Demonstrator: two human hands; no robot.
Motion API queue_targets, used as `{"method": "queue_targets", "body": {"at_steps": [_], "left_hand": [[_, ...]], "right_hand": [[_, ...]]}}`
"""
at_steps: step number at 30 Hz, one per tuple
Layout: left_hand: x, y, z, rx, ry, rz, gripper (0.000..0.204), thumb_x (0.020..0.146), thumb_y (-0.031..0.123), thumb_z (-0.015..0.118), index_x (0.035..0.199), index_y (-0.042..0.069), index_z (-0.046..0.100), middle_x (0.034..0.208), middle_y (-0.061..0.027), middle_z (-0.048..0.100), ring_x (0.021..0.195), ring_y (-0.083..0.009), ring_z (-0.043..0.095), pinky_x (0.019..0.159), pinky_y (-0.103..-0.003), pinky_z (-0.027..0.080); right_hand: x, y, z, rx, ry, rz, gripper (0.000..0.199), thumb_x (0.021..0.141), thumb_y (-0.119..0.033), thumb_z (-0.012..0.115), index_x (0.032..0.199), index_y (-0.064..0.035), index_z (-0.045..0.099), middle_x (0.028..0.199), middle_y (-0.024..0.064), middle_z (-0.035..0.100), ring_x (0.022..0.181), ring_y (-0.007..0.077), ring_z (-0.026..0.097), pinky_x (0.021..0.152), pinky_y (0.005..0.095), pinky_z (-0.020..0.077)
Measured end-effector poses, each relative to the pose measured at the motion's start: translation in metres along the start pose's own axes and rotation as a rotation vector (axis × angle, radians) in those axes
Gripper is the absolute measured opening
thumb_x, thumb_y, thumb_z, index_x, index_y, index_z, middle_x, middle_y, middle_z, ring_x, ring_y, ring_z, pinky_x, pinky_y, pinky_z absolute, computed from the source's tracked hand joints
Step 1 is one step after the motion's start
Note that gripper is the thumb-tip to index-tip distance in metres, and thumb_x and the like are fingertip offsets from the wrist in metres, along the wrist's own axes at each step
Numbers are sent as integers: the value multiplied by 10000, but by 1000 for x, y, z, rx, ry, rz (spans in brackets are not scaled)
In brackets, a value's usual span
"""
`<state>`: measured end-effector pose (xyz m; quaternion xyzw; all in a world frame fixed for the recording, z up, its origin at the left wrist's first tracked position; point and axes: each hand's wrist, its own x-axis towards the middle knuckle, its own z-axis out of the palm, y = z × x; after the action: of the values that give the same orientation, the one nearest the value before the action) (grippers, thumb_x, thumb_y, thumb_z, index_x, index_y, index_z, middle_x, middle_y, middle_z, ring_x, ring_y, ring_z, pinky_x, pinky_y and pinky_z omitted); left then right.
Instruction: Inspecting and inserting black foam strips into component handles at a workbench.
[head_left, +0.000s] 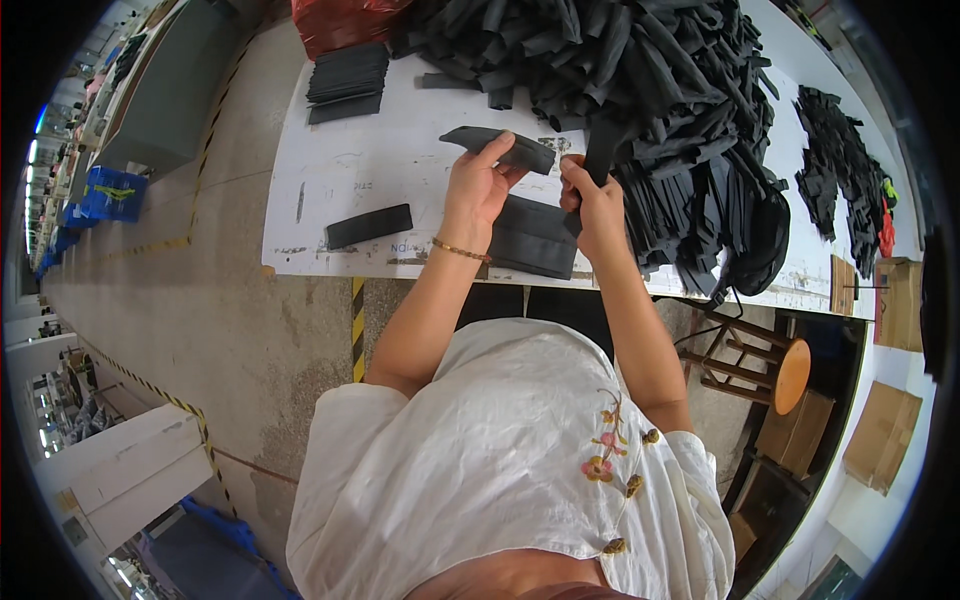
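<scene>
My left hand (pixel 482 182) is closed around a black fabric strip (pixel 525 152), which it holds above the white table (pixel 345 180). Just to its right, my right hand (pixel 592 200) grips another dark strip (pixel 600 150) that stands up past the fingers and shows again below them. Beneath and between the hands lies a flat dark stack of pieces (pixel 530 238) at the table's near edge. One loose black strip (pixel 369 226) rests on the table left of my left wrist. A neat pile of black strips (pixel 348 80) sits farther back on the left.
A big heap of black strips (pixel 640 60) covers the back right, with rows of strips (pixel 680 210) and a black bag (pixel 765 235) nearer. A red plastic bag (pixel 345 22) stands behind. Below the table's right side is a wooden stool (pixel 790 375). Cardboard boxes (pixel 882 437) lie farther right.
</scene>
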<state>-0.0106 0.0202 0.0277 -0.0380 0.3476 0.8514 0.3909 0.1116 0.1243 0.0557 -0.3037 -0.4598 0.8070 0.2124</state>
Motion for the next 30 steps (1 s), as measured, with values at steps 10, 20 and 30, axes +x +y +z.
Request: {"method": "queue_targets", "body": {"at_steps": [10, 20, 30], "left_hand": [[-13, -5, 8, 100, -237, 105, 234, 910, 89, 632, 1119, -14, 607, 1134, -196, 648, 991, -261, 656, 858, -395, 562], [8, 17, -22, -139, 5, -79, 200, 918, 82, 635, 1050, -65, 600, 1042, -185, 637, 984, -301, 656, 879, -451, 592], [10, 15, -22, -152, 23, -110, 156, 901, 51, 648, 955, -80, 583, 947, -204, 654, 880, -314, 686, 777, -421, 634]], "right_hand": [[5, 2, 6, -55, 64, -10, 215, 832, -210, 754, 778, -36, 640, 584, -37, 480, 504, 56, 381, 478, 246, 293], [-18, -12, -27, -904, -34, -418, 538, 975, -437, 526, 1242, 30, 519, 954, 183, 608, 904, 257, 569, 823, 342, 450], [-33, -18, -28, -1162, -205, -651, 364, 939, -192, 624, 1241, -5, 544, 1091, 135, 512, 911, 264, 534, 815, 303, 443]]}}
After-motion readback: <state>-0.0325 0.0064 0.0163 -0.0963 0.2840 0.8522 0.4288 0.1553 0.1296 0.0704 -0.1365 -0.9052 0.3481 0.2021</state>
